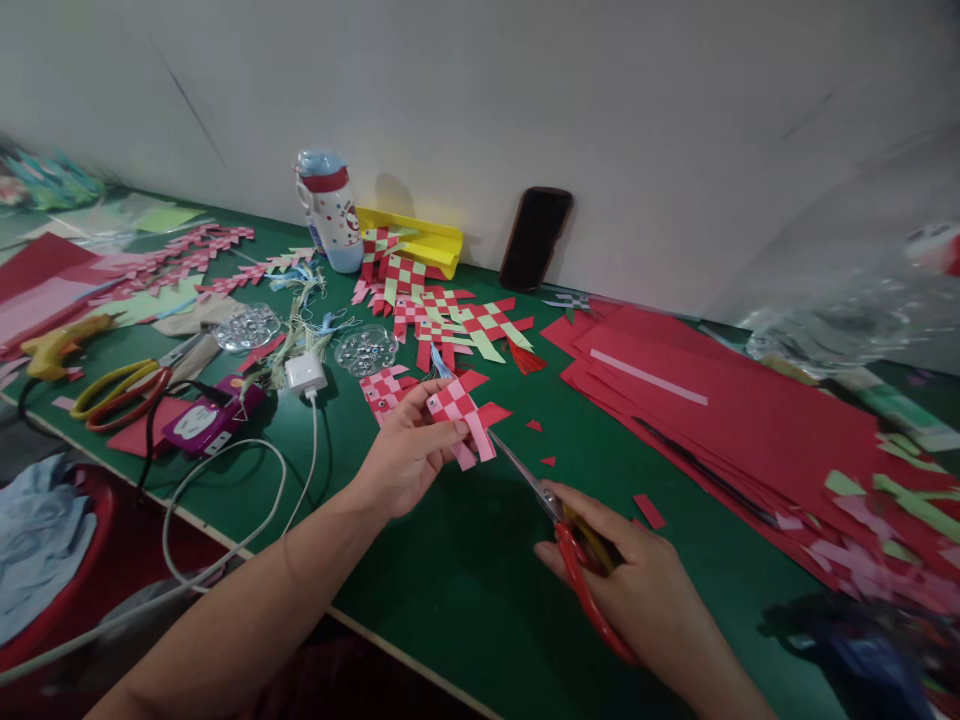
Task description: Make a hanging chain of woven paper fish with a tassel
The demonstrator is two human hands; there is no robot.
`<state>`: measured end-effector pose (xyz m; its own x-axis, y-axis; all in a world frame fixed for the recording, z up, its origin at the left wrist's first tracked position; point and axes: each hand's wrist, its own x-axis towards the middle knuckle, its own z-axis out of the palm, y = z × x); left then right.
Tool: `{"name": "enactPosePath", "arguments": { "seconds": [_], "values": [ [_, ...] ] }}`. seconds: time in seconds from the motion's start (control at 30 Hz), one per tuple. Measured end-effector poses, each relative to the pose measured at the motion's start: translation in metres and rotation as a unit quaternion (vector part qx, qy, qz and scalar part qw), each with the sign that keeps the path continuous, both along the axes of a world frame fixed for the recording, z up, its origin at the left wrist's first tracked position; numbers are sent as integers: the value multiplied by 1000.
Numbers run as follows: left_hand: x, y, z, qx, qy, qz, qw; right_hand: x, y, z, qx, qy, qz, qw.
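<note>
Left hand (405, 445), woven paper fish (452, 400), scissors (574, 560), right hand (637, 570) above green bench (427, 600).
Left thumb and fingers pinch the fish well inside the front edge, bare room between; scissor tips by its tail, contact unclear. Right fingers curl round the handles. Fish partly hidden by thumb; dark blue thing (862, 650) near right corner blurred.

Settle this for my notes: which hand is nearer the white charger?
Left. The left hand, pinching a paper fish, is right of the white charger; the right hand, holding scissors, is farther right and closer to the wearer.
</note>
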<state>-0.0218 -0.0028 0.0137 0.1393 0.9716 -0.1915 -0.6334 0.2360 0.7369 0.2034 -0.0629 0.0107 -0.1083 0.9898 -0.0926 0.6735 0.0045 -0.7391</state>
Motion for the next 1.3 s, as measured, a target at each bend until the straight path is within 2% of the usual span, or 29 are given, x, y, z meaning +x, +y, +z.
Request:
{"name": "enactPosePath", "arguments": {
  "seconds": [0.23,0.43,0.73,1.3],
  "values": [
    [-1,0,-1,16,1,-4,1000,0,-1,2,-11,-2,6,1000],
    [0,-1,-1,14,-5,-5,1000,-2,-3,1,-1,17,-21,1000],
    [0,0,-3,15,-12,-8,1000,1,0,0,10,-21,2,1000],
    [1,-1,2,-41,-39,16,998,2,-2,-8,58,-53,-7,997]
  ]
}}
